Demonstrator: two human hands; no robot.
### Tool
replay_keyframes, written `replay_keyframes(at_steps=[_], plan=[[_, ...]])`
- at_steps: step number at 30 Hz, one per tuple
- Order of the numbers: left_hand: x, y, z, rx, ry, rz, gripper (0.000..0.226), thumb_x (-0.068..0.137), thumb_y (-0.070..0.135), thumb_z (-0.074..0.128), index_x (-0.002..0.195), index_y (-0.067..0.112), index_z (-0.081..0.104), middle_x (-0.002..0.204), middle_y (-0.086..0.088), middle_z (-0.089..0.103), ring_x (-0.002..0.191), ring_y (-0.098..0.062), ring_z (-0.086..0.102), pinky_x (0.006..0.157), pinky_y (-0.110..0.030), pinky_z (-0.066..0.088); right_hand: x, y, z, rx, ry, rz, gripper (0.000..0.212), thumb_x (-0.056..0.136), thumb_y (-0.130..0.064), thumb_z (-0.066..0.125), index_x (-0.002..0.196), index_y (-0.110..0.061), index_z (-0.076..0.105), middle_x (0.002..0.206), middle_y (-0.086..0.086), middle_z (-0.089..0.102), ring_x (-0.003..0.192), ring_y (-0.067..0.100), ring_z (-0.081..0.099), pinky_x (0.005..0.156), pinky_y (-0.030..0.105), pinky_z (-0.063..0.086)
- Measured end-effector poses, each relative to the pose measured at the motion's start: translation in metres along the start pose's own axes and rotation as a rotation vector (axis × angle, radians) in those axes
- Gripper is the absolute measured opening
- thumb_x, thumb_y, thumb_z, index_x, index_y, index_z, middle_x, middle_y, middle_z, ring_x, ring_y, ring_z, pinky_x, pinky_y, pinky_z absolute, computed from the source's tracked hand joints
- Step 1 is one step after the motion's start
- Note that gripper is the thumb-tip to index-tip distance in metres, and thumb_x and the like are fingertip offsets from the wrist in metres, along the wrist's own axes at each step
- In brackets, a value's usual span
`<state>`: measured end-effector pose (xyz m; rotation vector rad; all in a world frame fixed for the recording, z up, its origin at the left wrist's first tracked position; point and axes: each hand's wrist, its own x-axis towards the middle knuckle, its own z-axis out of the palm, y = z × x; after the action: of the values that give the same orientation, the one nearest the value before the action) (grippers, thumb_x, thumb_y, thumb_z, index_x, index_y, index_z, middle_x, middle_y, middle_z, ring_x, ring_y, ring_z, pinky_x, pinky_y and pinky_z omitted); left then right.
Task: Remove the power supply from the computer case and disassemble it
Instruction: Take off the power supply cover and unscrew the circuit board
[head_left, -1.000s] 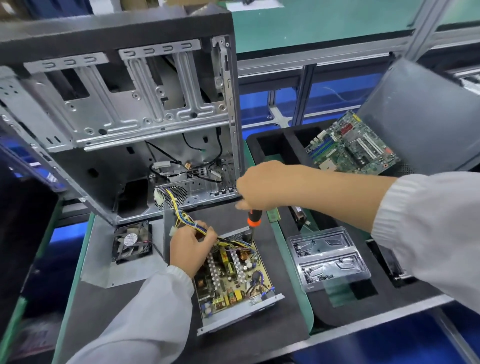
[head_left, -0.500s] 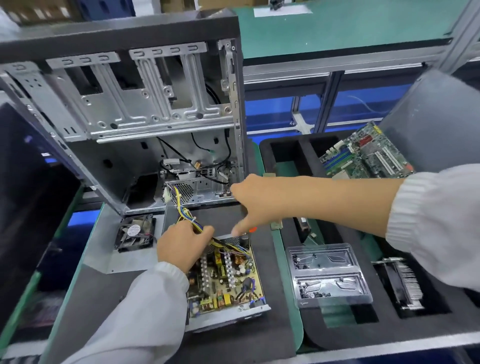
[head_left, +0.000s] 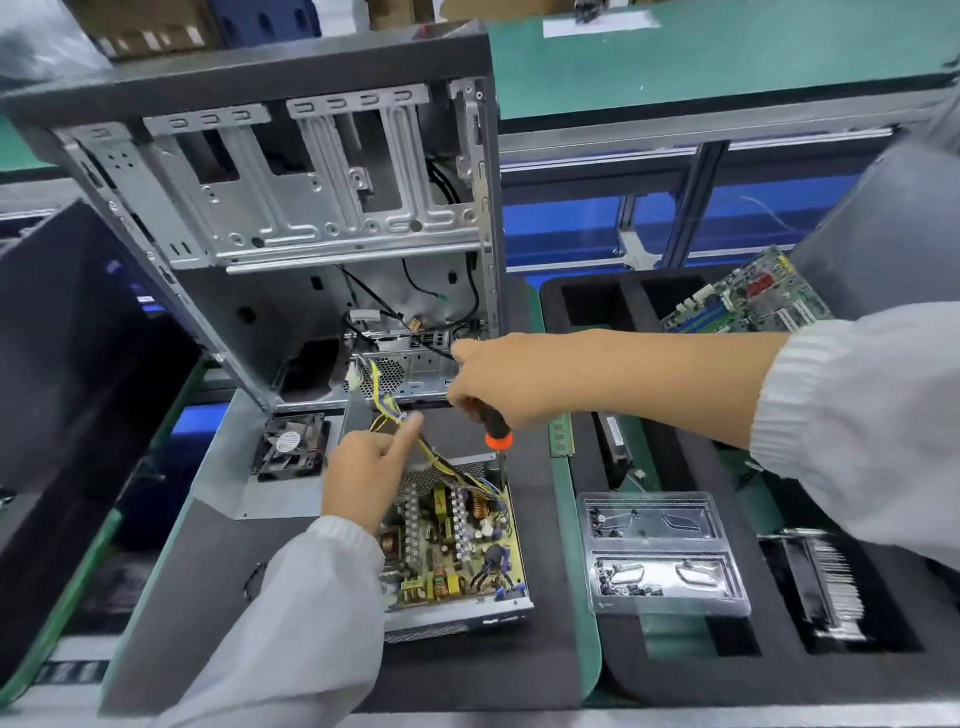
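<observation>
The opened power supply (head_left: 452, 551) lies on the dark mat in front of the computer case (head_left: 291, 218), its yellow circuit board bare. Its bundle of yellow and black wires (head_left: 395, 421) runs up toward the case. My left hand (head_left: 366, 475) rests on the supply's near-left corner and holds the wires aside, forefinger stretched out. My right hand (head_left: 509, 379) grips a screwdriver (head_left: 496, 434) with a black and orange handle, its shaft pointing down at the supply's far right corner.
A detached metal cover with a black fan (head_left: 291, 449) lies left of the supply. A clear screw tray (head_left: 662, 553) sits on the black foam tray (head_left: 675, 670) at right, with a motherboard (head_left: 748, 301), a heatsink (head_left: 826, 587) and a dark case panel (head_left: 893, 228).
My right hand has closed round the screwdriver handle again and set the shaft upright over the far right corner. My left forefinger has straightened beside the wires.
</observation>
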<state>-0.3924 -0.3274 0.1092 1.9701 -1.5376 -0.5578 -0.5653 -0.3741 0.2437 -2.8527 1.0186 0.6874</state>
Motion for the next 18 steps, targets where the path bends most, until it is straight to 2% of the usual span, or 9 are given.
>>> replay_keyframes(at_steps=[3, 4, 6, 7, 9, 11, 14, 16, 18], plan=[[0.005, 0.007, -0.011, -0.244, -0.047, 0.0, 0.063, 0.098, 0.043, 0.053, 0.044, 0.011, 0.044, 0.037, 0.007, 0.036, 0.035, -0.011, 0.037, 0.045, -0.017, 0.031, 0.001, 0.003, 0.003, 0.104, -0.009, -0.023, 0.022, 0.09, -0.018, 0.058, 0.112, -0.017, 0.054, 0.111, 0.004, 0.039, 0.064, 0.005, 0.033, 0.05, 0.023, 0.026], [0.007, 0.011, -0.013, -0.258, -0.096, 0.08, 0.054, 0.095, 0.04, 0.058, 0.048, 0.014, 0.052, 0.036, 0.009, 0.039, 0.034, -0.005, 0.036, 0.042, -0.013, 0.031, 0.003, 0.004, 0.005, 0.149, -0.001, -0.009, 0.03, 0.092, -0.031, 0.059, 0.115, -0.016, 0.05, 0.108, 0.004, 0.04, 0.067, 0.01, 0.04, 0.052, 0.025, 0.029], [0.009, 0.023, -0.011, -0.185, -0.214, 0.28, 0.025, 0.087, 0.031, 0.072, 0.065, 0.023, 0.065, 0.041, 0.014, 0.041, 0.04, -0.005, 0.034, 0.044, -0.015, 0.027, 0.005, 0.003, 0.007, 0.227, 0.042, 0.047, 0.043, 0.095, -0.05, 0.047, 0.117, -0.013, 0.042, 0.098, 0.005, 0.044, 0.074, 0.02, 0.049, 0.055, 0.03, 0.034], [0.009, 0.029, -0.007, -0.186, -0.281, 0.336, 0.011, 0.082, 0.028, 0.078, 0.075, 0.027, 0.069, 0.045, 0.015, 0.041, 0.044, -0.005, 0.03, 0.046, -0.016, 0.024, 0.008, 0.003, 0.01, 0.237, 0.08, 0.081, 0.04, 0.098, -0.049, 0.041, 0.114, -0.013, 0.039, 0.091, 0.005, 0.046, 0.076, 0.024, 0.052, 0.055, 0.033, 0.034], [0.01, 0.035, 0.002, -0.324, -0.38, 0.368, 0.019, 0.076, 0.029, 0.082, 0.088, 0.038, 0.072, 0.053, 0.014, 0.042, 0.053, -0.007, 0.025, 0.052, -0.022, 0.022, 0.012, 0.001, 0.015, 0.162, 0.171, 0.119, 0.026, 0.102, -0.036, 0.037, 0.11, -0.012, 0.036, 0.083, 0.004, 0.045, 0.075, 0.028, 0.053, 0.055, 0.035, 0.036], [0.014, 0.038, 0.008, -0.452, -0.379, 0.359, 0.012, 0.075, 0.037, 0.078, 0.085, 0.042, 0.073, 0.061, 0.0, 0.04, 0.061, -0.015, 0.031, 0.06, -0.029, 0.022, 0.015, 0.001, 0.017, 0.128, 0.208, 0.08, 0.016, 0.101, -0.024, 0.041, 0.111, -0.012, 0.036, 0.09, 0.004, 0.049, 0.074, 0.027, 0.051, 0.057, 0.035, 0.037], [0.021, 0.027, 0.014, -0.559, -0.384, 0.356, 0.015, 0.076, 0.039, 0.076, 0.083, 0.026, 0.074, 0.059, -0.005, 0.029, 0.059, -0.016, 0.028, 0.06, -0.027, 0.022, 0.012, 0.007, 0.011, 0.215, 0.093, -0.021, 0.029, 0.095, -0.015, 0.051, 0.12, -0.014, 0.036, 0.102, 0.005, 0.055, 0.086, 0.019, 0.045, 0.061, 0.031, 0.035], [0.021, 0.022, 0.019, -0.614, -0.366, 0.329, 0.023, 0.077, 0.035, 0.076, 0.077, 0.013, 0.071, 0.053, 0.008, 0.02, 0.053, -0.009, 0.018, 0.053, -0.019, 0.017, 0.007, 0.011, 0.004, 0.291, -0.03, -0.045, 0.039, 0.092, -0.009, 0.051, 0.126, -0.02, 0.035, 0.103, 0.006, 0.056, 0.087, 0.012, 0.036, 0.056, 0.024, 0.03], [0.019, 0.02, 0.024, -0.615, -0.335, 0.308, 0.04, 0.076, 0.037, 0.077, 0.078, -0.001, 0.065, 0.052, 0.014, 0.019, 0.053, -0.007, 0.016, 0.051, -0.019, 0.016, 0.003, 0.012, 0.001, 0.323, -0.084, -0.08, 0.044, 0.091, -0.009, 0.054, 0.128, -0.023, 0.035, 0.106, 0.004, 0.054, 0.094, 0.014, 0.037, 0.055, 0.021, 0.029]])
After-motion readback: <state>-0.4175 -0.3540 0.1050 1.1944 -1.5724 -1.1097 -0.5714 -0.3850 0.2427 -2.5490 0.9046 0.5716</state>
